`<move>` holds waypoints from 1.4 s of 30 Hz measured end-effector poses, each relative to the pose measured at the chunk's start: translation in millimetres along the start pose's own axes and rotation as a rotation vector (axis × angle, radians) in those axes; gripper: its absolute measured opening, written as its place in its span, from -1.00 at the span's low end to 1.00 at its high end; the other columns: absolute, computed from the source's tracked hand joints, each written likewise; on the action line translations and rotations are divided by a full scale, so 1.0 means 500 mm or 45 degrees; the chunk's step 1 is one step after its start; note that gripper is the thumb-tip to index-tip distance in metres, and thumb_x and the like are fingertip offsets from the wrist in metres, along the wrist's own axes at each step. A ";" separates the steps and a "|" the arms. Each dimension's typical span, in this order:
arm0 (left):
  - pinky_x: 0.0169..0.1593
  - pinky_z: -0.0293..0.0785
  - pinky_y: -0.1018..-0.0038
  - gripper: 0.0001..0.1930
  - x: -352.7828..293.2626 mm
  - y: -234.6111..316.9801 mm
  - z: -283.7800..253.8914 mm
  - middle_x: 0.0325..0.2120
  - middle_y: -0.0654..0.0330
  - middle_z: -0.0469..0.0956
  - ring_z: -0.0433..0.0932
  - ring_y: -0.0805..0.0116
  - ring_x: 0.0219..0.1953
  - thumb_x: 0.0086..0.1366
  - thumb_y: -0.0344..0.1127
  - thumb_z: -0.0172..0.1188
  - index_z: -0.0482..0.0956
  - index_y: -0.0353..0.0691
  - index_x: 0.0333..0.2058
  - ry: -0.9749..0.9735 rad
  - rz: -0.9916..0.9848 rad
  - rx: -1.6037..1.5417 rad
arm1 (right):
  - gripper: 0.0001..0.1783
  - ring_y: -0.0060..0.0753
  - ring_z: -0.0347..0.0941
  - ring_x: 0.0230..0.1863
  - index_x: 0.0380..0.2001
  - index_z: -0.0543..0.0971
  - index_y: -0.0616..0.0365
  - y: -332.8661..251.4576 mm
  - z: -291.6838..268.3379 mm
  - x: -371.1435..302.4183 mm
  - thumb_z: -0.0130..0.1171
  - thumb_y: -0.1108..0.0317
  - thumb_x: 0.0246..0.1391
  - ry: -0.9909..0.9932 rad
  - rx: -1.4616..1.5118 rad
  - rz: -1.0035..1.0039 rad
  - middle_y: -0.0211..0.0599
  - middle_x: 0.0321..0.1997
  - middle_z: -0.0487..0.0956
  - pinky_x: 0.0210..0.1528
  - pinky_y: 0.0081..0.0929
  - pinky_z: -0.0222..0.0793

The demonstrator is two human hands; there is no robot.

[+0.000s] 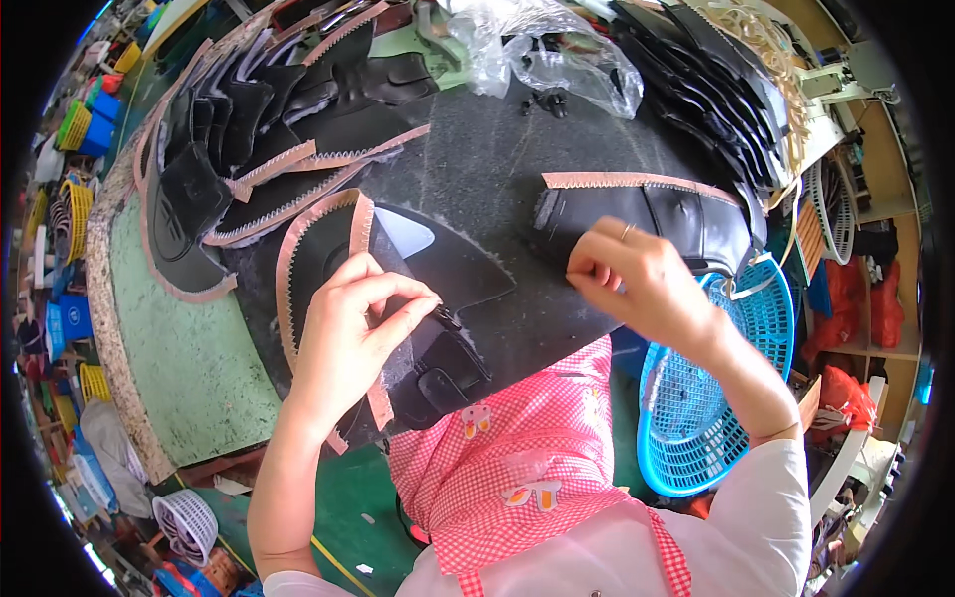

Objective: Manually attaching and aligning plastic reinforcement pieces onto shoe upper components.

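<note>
My left hand [343, 333] is pinched closed, thumb against forefinger, above a black leather shoe-upper piece [463, 264] on the dark work surface. Something small and dark shows by its fingertips; I cannot make out whether it is held. A pink zigzag-edged strip [290, 261] runs round that piece, and a pale grey patch [403, 235] lies on it. My right hand [647, 279], fingers curled together, hovers at the near edge of another black upper piece [686, 221] topped by a pink strip [637, 181]. Whatever its fingers may hold is hidden.
Black upper pieces [239, 104] lie heaped at the far left, with a further stack [686, 90] at the far right. Between them sits a clear plastic bag [587, 70]. A blue plastic basket [686, 423] stands at the right beside the table. Pale cords [766, 50] hang behind the stack.
</note>
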State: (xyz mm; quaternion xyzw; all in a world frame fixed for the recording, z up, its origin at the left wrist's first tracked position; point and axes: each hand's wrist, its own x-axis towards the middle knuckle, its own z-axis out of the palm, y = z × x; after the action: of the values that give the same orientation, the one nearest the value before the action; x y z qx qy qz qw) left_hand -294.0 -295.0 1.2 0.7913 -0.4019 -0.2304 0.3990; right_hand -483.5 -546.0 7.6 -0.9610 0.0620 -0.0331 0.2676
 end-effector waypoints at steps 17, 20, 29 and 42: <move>-0.36 0.18 0.63 -0.77 0.005 -0.009 -0.025 -0.38 0.41 0.30 0.23 0.62 -0.40 0.16 -0.45 0.48 0.80 -0.12 -0.17 -0.239 -0.127 -0.212 | -0.71 -0.04 0.60 -0.26 -0.29 0.68 0.17 -0.049 -0.039 0.109 0.48 0.28 -0.08 -0.227 0.171 -0.300 -0.23 -0.34 0.62 -0.23 -0.20 0.47; -0.37 0.17 0.63 -0.76 0.006 -0.014 -0.026 -0.37 0.42 0.31 0.23 0.62 -0.40 0.15 -0.45 0.48 0.81 -0.12 -0.17 -0.240 -0.124 -0.200 | -0.71 -0.04 0.60 -0.26 -0.30 0.68 0.17 -0.056 -0.030 0.114 0.49 0.28 -0.09 -0.230 0.122 -0.297 -0.24 -0.35 0.62 -0.25 -0.20 0.48; -0.38 0.15 0.62 -0.76 0.007 -0.016 -0.027 -0.39 0.43 0.29 0.21 0.62 -0.41 0.16 -0.45 0.48 0.81 -0.12 -0.16 -0.245 -0.136 -0.243 | -0.64 -0.01 0.61 -0.26 -0.29 0.69 0.21 -0.043 -0.015 0.127 0.49 0.18 -0.07 -0.328 0.216 -0.250 -0.17 -0.33 0.65 -0.21 -0.19 0.51; -0.38 0.17 0.61 -0.79 0.005 -0.024 -0.021 -0.42 0.42 0.30 0.23 0.63 -0.43 0.16 -0.48 0.47 0.79 -0.17 -0.20 -0.197 -0.041 -0.194 | -0.59 0.04 0.61 -0.20 -0.24 0.67 0.23 -0.046 0.000 0.137 0.50 0.17 -0.08 -0.250 0.226 -0.267 -0.14 -0.28 0.66 -0.12 -0.17 0.51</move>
State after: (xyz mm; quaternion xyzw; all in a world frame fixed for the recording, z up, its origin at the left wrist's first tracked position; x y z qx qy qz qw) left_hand -279.9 -288.1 -2.8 0.7450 -0.3999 -0.3271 0.4219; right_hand -413.2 -536.2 21.5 -0.9334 -0.0682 0.0280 0.3512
